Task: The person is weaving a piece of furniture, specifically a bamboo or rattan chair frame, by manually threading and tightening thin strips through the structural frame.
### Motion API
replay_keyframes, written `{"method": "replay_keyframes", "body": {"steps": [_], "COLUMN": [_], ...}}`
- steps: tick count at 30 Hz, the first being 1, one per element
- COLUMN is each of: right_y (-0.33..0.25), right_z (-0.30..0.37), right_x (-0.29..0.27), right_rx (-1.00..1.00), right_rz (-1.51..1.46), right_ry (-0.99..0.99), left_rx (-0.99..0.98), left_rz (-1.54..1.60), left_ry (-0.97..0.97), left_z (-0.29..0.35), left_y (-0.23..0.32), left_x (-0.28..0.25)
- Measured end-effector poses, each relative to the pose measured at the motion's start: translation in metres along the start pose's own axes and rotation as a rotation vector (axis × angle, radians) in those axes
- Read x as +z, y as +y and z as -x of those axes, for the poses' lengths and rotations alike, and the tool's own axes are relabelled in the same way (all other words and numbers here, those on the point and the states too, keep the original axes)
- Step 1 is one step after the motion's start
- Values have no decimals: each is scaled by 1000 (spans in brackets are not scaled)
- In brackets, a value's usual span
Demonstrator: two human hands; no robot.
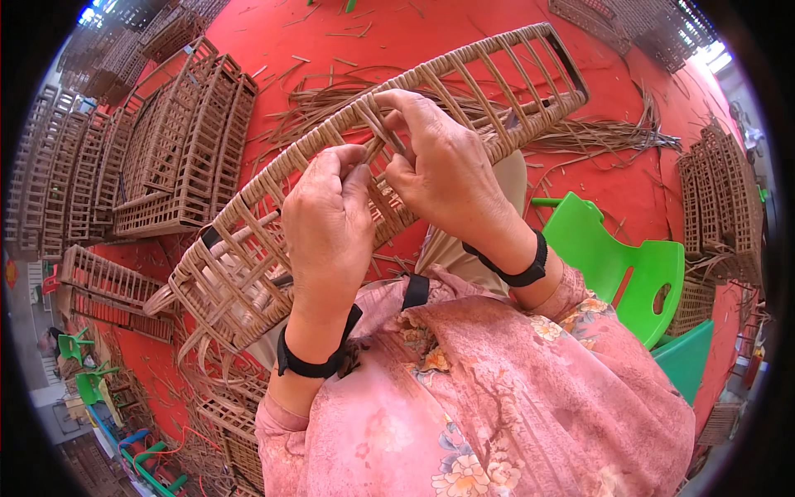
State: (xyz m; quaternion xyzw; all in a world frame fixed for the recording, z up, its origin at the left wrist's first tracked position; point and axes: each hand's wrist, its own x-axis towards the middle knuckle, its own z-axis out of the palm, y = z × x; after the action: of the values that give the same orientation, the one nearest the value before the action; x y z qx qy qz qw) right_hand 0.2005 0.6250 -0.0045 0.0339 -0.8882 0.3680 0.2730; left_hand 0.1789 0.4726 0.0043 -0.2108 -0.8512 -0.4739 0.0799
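While both hands meet over its near-middle stretch, a long openwork basket [339, 114] lies slantwise across the person's front, its far end up to the right and its other end down to the left. The left hand [328, 215] has thumb and forefinger drawn together on a brown strip [378, 131] just inside the wrapped rim. The right hand [447, 161] bends its fingers over the same spot; its own knuckles hide the tips, so I cannot tell whether they clamp that strip too. Between them, the hands and the left forearm cover part of the basket's slats.

Beyond the basket, loose strips [609, 137] spread over the red floor covering [273, 37], partly hidden behind the frame. Stacked brown baskets [178, 161] crowd the left, with a narrower basket [116, 282] below them, and another stack [720, 199] stands at the right edge. Near the right elbow sits a bright green chair [571, 236], a darker green panel [689, 360] beside it. Small green stools [74, 344] stand at lower left.
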Motion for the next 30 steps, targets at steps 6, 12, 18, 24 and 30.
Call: {"method": "replay_keyframes", "body": {"steps": [6,12,18,24,30], "right_y": [1,-1,-5,5,21], "right_z": [-5,-3,-7,-7,-16], "right_x": [2,3,-2,-21,-34], "right_rx": [-55,-80,-38,92,-132], "right_rz": [-52,-1,-135,-245,-193], "right_ry": [6,40,-19,-152,-238], "left_rx": [4,137,-285,-682,-724], "left_rz": [-137,-273,393,879,955], "left_ry": [-20,-124,-418,-369,-589], "left_z": [-5,-14,-29,-30,-39], "left_y": [7,1,0,16,3], "left_x": [1,-4,-15,-9,-18]}}
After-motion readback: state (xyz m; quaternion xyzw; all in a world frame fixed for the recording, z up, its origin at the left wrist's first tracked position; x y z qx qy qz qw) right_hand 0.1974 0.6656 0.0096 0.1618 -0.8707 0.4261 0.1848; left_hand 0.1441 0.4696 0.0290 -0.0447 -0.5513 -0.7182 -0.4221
